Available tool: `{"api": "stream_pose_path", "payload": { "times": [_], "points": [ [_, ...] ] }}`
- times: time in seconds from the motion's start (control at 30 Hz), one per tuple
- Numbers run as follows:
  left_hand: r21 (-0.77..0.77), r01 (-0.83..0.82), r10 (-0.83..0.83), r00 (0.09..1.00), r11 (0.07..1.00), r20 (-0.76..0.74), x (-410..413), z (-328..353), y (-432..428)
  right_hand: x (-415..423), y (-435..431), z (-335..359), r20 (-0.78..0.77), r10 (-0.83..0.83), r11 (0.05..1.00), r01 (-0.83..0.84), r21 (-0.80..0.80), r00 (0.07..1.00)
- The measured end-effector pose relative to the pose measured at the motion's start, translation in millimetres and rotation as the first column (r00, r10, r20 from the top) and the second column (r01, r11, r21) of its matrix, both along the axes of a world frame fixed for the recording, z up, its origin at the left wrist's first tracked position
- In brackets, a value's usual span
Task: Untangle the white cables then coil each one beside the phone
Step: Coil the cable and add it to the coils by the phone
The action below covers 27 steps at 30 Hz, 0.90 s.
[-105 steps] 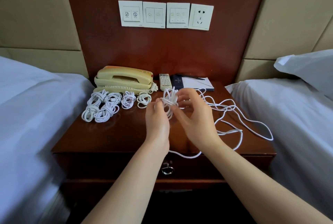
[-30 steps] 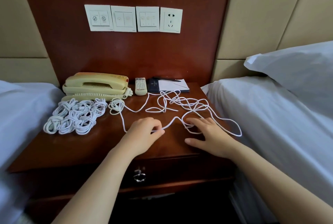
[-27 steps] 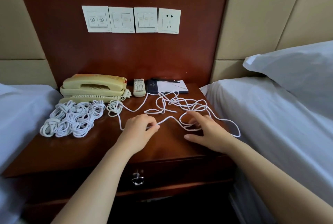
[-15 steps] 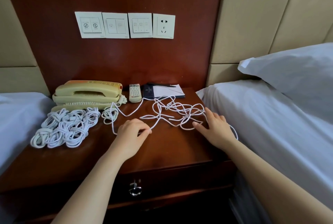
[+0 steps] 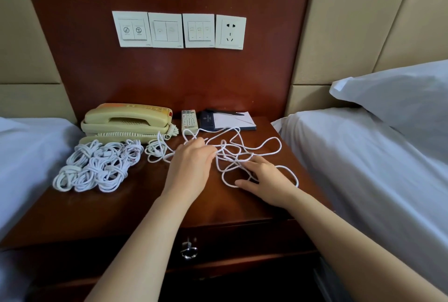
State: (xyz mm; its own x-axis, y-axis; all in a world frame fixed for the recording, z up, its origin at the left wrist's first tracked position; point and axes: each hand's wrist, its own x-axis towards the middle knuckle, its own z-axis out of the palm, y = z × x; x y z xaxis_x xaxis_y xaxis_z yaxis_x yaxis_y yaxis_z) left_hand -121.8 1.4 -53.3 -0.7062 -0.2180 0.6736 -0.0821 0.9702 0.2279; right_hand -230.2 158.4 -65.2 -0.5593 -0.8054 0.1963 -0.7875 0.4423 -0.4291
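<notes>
One tangled cable (image 5: 230, 156) is spread over the right half of the nightstand (image 5: 135, 207), pinched by the left hand (image 5: 191, 165) and pressed flat by the outstretched right hand (image 5: 266, 180). Untangling is judged in progress; next, a free end must be drawn out, then coiled beside the finished coils (image 5: 97, 168) before the phone (image 5: 126, 121)

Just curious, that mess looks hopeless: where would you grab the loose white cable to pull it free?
Take the loose cable by its wide outer loop, from above on the right. It lies flat and open, clear of the crossings by the left hand.
</notes>
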Motion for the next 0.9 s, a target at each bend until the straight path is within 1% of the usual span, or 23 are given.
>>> {"api": "stream_pose_path", "payload": {
  "times": [0.07,0.13,0.27,0.33,0.43,0.57,0.6,0.67,0.73,0.8,0.9],
  "points": [
    [0.051,0.018,-0.019,1.000,0.999,0.011,-3,-3,-3,4,-6,-4,0.004,0.005,0.998,-0.004,-0.067,1.000],
    [0.092,0.032,-0.032,0.999,0.995,0.003,-6,-5,-3,4,-8,-8,0.008,-0.027,0.986,0.028,-0.167,1.000],
    [0.125,0.047,-0.041,0.998,0.991,-0.054,-16,-3,2,-3,-10,-12,0.111,-0.120,0.915,0.153,-0.373,0.987],
    [0.124,0.063,-0.055,0.996,0.990,-0.065,-21,-1,4,-8,-13,-12,0.185,-0.149,0.869,0.217,-0.444,0.972],
    [0.118,0.087,-0.078,0.994,0.989,-0.083,-26,-1,4,-15,-19,-8,0.347,-0.148,0.814,0.313,-0.489,0.926],
    [0.132,0.084,-0.072,0.993,0.988,-0.097,-26,-1,0,-23,-24,-2,0.527,-0.153,0.669,0.480,-0.568,0.836],
    [0.136,0.077,-0.064,0.993,0.988,-0.098,-27,-1,-2,-24,-24,-2,0.574,-0.138,0.644,0.514,-0.567,0.807],
    [0.161,0.066,-0.046,0.991,0.985,-0.126,-27,0,-4,-26,-22,1,0.675,-0.056,0.600,0.565,-0.566,0.736],
    [0.245,0.043,0.003,0.982,0.969,-0.187,-28,4,-4,-26,-18,6,0.746,0.054,0.555,0.601,-0.575,0.663],
    [0.363,0.016,0.079,0.966,0.932,-0.246,-28,11,-5,-27,-13,12,0.769,0.157,0.492,0.626,-0.605,0.619],
    [0.475,0.040,0.110,0.953,0.879,-0.284,-27,17,-3,-24,-2,24,0.751,0.258,0.418,0.631,-0.654,0.607]
  ]
}}
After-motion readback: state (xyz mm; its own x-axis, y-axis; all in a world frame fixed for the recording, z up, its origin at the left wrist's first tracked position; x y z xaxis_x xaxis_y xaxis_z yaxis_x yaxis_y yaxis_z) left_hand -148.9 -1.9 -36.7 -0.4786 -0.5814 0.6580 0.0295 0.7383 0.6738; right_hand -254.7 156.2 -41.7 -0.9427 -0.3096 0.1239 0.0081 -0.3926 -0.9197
